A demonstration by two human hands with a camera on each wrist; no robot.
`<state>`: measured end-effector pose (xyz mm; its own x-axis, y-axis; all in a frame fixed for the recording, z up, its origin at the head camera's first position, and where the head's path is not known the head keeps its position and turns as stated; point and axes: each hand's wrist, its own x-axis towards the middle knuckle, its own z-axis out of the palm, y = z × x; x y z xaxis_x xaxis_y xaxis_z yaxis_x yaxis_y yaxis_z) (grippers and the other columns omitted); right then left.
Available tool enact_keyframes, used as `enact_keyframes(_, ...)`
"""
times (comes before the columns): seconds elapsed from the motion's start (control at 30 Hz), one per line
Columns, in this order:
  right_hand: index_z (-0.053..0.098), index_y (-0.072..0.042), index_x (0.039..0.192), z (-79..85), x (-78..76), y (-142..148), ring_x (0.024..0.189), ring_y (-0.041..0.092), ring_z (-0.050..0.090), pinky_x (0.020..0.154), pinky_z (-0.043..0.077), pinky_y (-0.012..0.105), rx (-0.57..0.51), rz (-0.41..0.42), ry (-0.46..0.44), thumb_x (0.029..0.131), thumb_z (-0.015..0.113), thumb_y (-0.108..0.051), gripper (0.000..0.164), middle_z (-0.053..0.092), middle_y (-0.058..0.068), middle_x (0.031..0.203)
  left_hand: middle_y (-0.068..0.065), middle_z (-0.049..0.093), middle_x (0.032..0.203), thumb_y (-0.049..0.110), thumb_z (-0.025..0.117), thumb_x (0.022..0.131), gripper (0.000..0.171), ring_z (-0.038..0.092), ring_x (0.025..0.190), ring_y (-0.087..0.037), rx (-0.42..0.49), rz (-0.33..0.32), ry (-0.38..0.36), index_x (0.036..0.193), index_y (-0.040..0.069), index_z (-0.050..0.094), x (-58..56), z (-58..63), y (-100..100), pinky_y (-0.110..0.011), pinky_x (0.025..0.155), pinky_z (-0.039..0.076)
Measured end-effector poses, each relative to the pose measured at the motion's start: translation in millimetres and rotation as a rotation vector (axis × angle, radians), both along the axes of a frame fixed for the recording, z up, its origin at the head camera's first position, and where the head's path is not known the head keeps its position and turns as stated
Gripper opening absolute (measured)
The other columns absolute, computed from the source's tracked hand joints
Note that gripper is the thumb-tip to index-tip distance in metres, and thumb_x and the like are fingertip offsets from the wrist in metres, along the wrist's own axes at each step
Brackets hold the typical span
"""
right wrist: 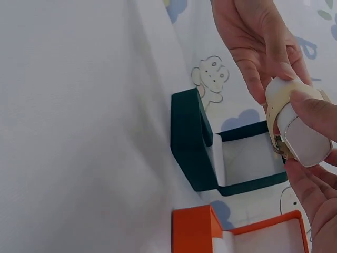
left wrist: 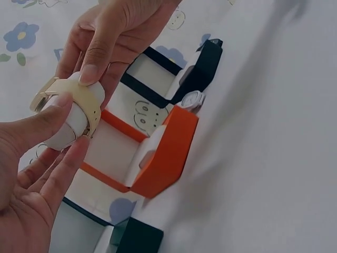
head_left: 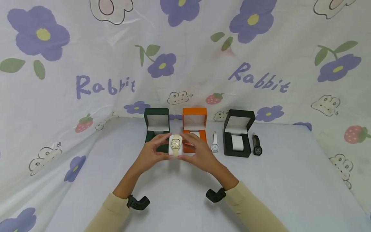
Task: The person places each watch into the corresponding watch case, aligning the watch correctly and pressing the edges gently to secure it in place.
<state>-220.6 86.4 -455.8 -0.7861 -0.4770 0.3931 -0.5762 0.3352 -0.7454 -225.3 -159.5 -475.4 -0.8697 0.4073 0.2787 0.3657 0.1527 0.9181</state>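
Note:
A cream-strapped watch [head_left: 175,143] with a squarish gold-edged face is wrapped around a white cushion [right wrist: 306,141]. Both hands hold it up in front of the green and orange boxes. From the left, my left hand [head_left: 149,154] grips the cushion between thumb and fingers. My right hand [head_left: 202,155] pinches the opposite end. In the left wrist view, the left thumb presses on the cream strap [left wrist: 79,94] near the cushion's end. The strap's buckle [right wrist: 283,147] shows below the cushion in the right wrist view. Behind the hands stands an open green watch box [head_left: 156,111], partly hidden.
An open orange watch box [head_left: 195,111] stands right of the green one. Beyond it lie a white watch [head_left: 214,147], an open black box [head_left: 236,153] with a white cushion [head_left: 237,143], and a black watch [head_left: 257,150]. A flower-patterned cloth [head_left: 188,77] hangs behind the white tabletop [head_left: 290,180].

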Motion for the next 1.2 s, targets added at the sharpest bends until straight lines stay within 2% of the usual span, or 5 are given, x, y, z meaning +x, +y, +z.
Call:
enact_keyframes(0.23,0.048,-0.003,0.150,-3.5,-11.7,-16.4,0.122,0.030,0.061,0.101,0.053,0.048,-0.051,0.029,-0.011,0.080,0.087,-0.010,0.081,0.054,0.014,0.141,-0.009,0.052,0.145,0.000,0.085,0.080,0.080,0.050,0.131,-0.031,-0.005,0.014,0.029,0.150,0.018,0.050,-11.2,-2.1,-16.0,-0.049,0.101,0.053)
enact_keyframes(0.5,0.051,-0.004,0.148,-9.9,-24.5,-32.6,0.123,0.029,0.060,0.101,0.054,0.041,0.014,-0.019,0.015,0.079,0.089,-0.016,0.080,0.057,0.011,0.143,-0.009,0.057,0.141,0.008,0.089,0.078,0.080,0.053,0.129,-0.037,-0.076,0.055,0.069,0.149,0.009,0.052,-25.3,-8.0,-34.1,-0.049,0.101,0.053)
enact_keyframes(0.63,0.051,-0.005,0.148,-14.1,-31.5,-41.1,0.123,0.032,0.060,0.101,0.053,0.045,0.026,-0.024,-0.011,0.080,0.089,-0.017,0.079,0.058,0.011,0.143,-0.010,0.057,0.142,0.009,0.089,0.077,0.080,0.051,0.130,-0.041,-0.116,0.074,0.068,0.148,0.007,0.052,-31.1,-9.8,-42.9,-0.045,0.099,0.055)
enact_keyframes(0.87,0.050,-0.006,0.149,-18.1,-42.5,-54.3,0.124,0.027,0.060,0.102,0.053,0.043,0.102,-0.087,-0.038,0.080,0.088,-0.024,0.081,0.057,0.010,0.146,-0.013,0.053,0.148,0.009,0.087,0.080,0.079,0.048,0.135,-0.039,-0.183,0.079,0.028,0.150,0.010,0.050,-40.5,-7.6,-54.4,-0.053,0.101,0.052)
enact_keyframes(1.2,0.046,-0.017,0.154,-29.4,-59.7,-70.2,0.138,0.029,0.049,0.113,0.042,0.046,0.217,-0.154,-0.110,0.083,0.085,-0.035,0.083,0.050,0.008,0.152,-0.011,0.047,0.154,0.014,0.086,0.083,0.077,0.042,0.141,-0.032,-0.252,0.112,0.036,0.151,0.014,0.050,-59.0,-19.8,-67.6,-0.056,0.104,0.048)
